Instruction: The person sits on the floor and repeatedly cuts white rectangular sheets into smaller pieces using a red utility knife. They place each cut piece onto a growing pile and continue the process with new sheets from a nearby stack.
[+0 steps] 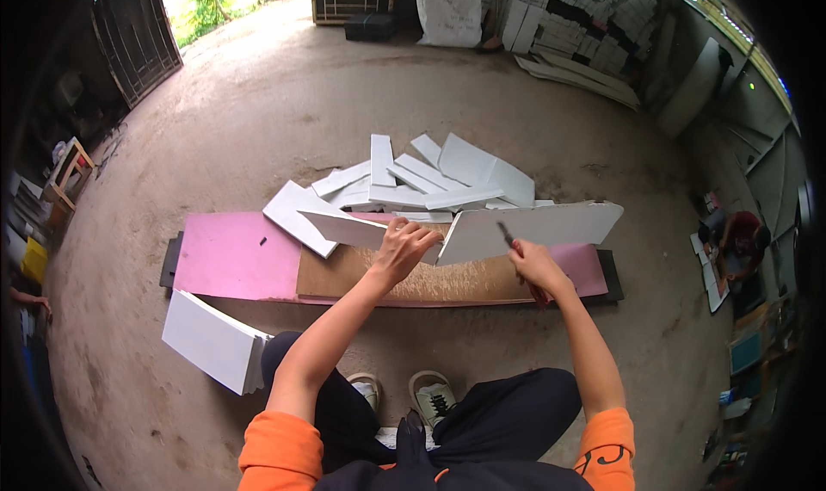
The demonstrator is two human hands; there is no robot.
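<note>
My left hand (pixel 403 252) is closed on a narrow white board (pixel 340 228), where its end meets the edge of a wider white board (pixel 533 233). I cannot tell whether the two are still joined. Both are tilted up above the work surface. In my right hand (pixel 542 269), a knife (pixel 508 235) with a red handle points up and to the left, in front of the wider board. Beneath lie a brown scuffed sheet (pixel 361 274) and a pink sheet (pixel 228 254) on a dark base (pixel 609 271).
Beyond the work surface lies a loose heap of white board pieces (pixel 383 160). A stack of white boards (pixel 211 340) stands by my left knee. A small dark piece (pixel 263 241) lies on the pink sheet. Another person (pixel 740 241) sits at the right; a hand (pixel 39 302) shows far left.
</note>
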